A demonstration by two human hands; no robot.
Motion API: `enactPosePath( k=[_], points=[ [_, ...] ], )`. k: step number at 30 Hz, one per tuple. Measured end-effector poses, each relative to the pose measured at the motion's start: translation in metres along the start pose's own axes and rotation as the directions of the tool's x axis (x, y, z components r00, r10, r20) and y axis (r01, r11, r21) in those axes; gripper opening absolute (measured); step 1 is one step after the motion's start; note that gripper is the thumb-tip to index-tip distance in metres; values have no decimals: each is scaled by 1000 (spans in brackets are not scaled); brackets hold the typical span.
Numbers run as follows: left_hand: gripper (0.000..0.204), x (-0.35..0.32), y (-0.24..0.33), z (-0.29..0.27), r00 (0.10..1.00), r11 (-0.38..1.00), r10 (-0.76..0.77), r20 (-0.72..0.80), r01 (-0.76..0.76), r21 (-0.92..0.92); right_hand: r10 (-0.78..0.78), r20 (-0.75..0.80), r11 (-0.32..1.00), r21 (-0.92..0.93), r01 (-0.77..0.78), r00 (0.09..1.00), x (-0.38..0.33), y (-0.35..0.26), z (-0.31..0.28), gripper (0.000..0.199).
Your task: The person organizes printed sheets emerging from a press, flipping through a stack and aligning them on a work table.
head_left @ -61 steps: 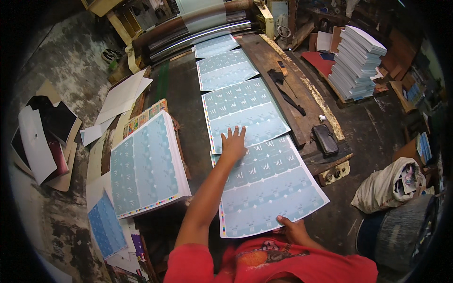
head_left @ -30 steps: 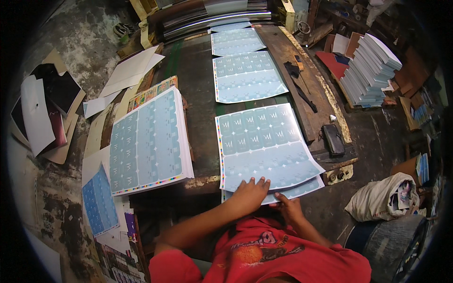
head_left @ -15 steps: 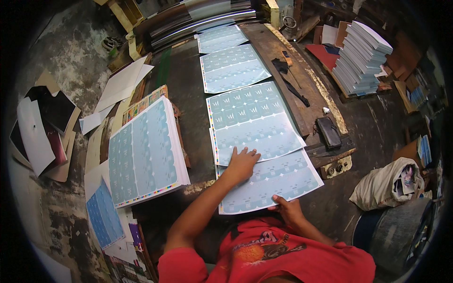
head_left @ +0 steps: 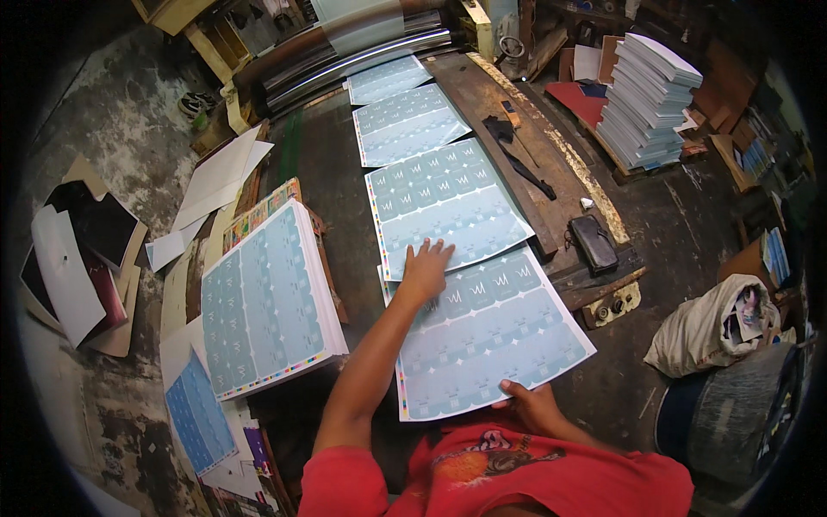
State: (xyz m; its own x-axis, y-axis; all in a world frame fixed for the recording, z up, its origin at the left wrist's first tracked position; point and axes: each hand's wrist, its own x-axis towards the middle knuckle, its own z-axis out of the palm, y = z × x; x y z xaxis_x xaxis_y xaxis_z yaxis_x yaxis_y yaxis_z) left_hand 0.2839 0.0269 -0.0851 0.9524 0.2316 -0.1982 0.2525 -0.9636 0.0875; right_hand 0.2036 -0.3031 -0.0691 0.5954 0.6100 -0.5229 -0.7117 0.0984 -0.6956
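Note:
A row of pale teal printed sheets lies on the dark worktable [head_left: 323, 172], running toward metal rollers [head_left: 362, 56] at the far end. My left hand [head_left: 428, 265] rests with its fingers spread on the lower part of one printed sheet [head_left: 444, 194]. Beneath that sheet's near edge lies the top of the nearest sheet [head_left: 491, 332]. My right hand [head_left: 532, 405] pinches the nearest sheet's front edge, thumb on top and the other fingers hidden below. This sheet's front part reaches past the table toward my red shirt. Two further sheets [head_left: 412, 125] [head_left: 388, 79] overlap beyond.
At my left stands a thick stack of similar printed sheets [head_left: 267, 297]. On the table's right side lie a dark pouch [head_left: 594, 243] and a black strap [head_left: 521, 159]. Another tall paper stack [head_left: 646, 103] is at the far right, and a stuffed white sack [head_left: 711, 327] stands nearer.
The nearest sheet has slid toward me in my right hand, uncovering a row of its print. My left hand and the sheet beneath it have shifted slightly away and left.

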Motion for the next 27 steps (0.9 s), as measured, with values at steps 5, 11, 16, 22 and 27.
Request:
enactPosePath(
  k=[5,11,16,22,27],
  points=[
    [86,11,-8,-6,975,984,-177,-134,178,-5,6,5,1000,12,-6,1000,-20,-10,5,51],
    [111,-78,63,-49,945,976,142,296,-83,-203,27,2,997,73,-27,1000,-14,-4,-3,49],
    [107,-171,107,-49,797,912,399,454,-294,-287,50,-19,994,96,-48,999,-7,-10,-1,50],
    [72,-163,89,-33,803,848,493,335,-356,-393,98,32,993,66,-100,995,8,-10,-5,49],
    [46,-142,74,-39,826,838,473,308,-312,-448,73,139,997,17,-76,988,36,-2,-18,44]
  ],
)
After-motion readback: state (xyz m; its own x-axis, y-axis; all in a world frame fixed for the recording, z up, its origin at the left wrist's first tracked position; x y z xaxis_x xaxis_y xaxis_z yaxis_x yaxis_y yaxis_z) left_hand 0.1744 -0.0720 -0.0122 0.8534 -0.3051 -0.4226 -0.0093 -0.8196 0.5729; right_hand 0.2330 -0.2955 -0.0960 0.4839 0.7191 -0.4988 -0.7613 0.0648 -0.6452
